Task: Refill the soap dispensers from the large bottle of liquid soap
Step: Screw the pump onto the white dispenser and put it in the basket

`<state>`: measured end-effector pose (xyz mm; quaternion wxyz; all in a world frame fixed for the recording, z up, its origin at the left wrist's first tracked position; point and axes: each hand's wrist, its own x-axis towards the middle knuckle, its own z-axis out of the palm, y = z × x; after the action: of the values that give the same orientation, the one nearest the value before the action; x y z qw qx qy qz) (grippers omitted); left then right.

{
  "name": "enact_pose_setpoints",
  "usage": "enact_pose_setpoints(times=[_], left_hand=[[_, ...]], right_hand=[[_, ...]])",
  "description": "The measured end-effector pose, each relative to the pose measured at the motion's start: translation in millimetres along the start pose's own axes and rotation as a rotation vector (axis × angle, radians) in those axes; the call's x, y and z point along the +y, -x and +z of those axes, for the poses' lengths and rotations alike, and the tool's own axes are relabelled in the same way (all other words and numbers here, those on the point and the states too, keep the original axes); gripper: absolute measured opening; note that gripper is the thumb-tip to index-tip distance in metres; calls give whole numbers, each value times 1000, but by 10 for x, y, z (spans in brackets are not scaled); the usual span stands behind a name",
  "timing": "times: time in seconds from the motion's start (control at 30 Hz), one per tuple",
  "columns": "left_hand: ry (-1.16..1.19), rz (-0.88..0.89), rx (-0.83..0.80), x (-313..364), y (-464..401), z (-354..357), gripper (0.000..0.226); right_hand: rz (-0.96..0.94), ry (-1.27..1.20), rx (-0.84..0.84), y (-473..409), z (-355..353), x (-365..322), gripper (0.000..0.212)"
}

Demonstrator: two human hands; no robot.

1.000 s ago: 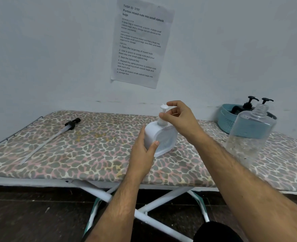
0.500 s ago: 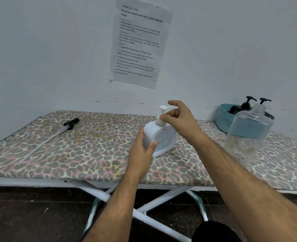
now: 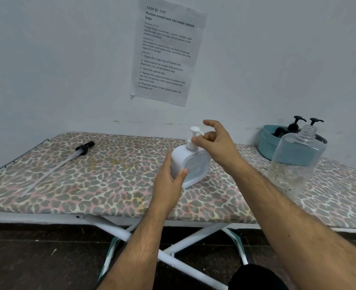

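The right hand has turned a bit on the pump top, fingertips pinching it. The left hand grips the white soap bottle standing on the ironing board. The top is probably being screwed.

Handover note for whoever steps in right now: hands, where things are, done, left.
Left hand grips the white dispenser body, standing on the board.
Right hand pinches its pump collar; pump on.
Large bottle stands at right, uncapped, part full; its long pump lies at left.
Basket holds two black-pump dispensers.
Done: bottle opened.
Left: cannot tell if the white one is filled; likely the basket ones too.
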<state>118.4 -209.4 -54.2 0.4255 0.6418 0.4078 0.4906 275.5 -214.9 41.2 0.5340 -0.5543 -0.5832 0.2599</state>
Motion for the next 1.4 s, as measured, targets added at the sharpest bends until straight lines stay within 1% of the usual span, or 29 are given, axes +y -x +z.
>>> enact_pose_setpoints(times=[0.2, 0.4, 0.5, 0.6, 0.7, 0.87, 1.03, 1.17, 1.3, 1.4], left_hand=[[5, -1, 1, -13, -1, 4, 70], [6, 2, -2, -10, -6, 3, 67], [5, -1, 0, -14, -7, -3, 67], [6, 1, 0, -16, -9, -4, 66], [13, -5, 1, -10, -6, -3, 64], [4, -7, -1, -17, -6, -1, 66], [5, -8, 5, -2, -3, 0, 69], [-1, -12, 5, -20, -8, -2, 68], [-1, -5, 12, -33, -16, -2, 66], [3, -8, 9, -30, -19, 0, 65]], right_hand=[[-11, -4, -58, -15, 0, -2, 63], [-23, 23, -17, -6, 6, 8, 64], [-14, 25, -52, -10, -4, -15, 60], [-15, 30, -82, -6, -1, -24, 63], [-30, 23, -55, -1, 14, -6, 58], [-24, 45, -13, -14, 39, 31, 62], [2, -11, -99, -23, 39, 15, 58], [-16, 9, -58, -7, 56, 42, 52], [-24, 45, -21, -13, 65, 41, 58], [-5, 74, -56, -25, 59, 4, 68]])
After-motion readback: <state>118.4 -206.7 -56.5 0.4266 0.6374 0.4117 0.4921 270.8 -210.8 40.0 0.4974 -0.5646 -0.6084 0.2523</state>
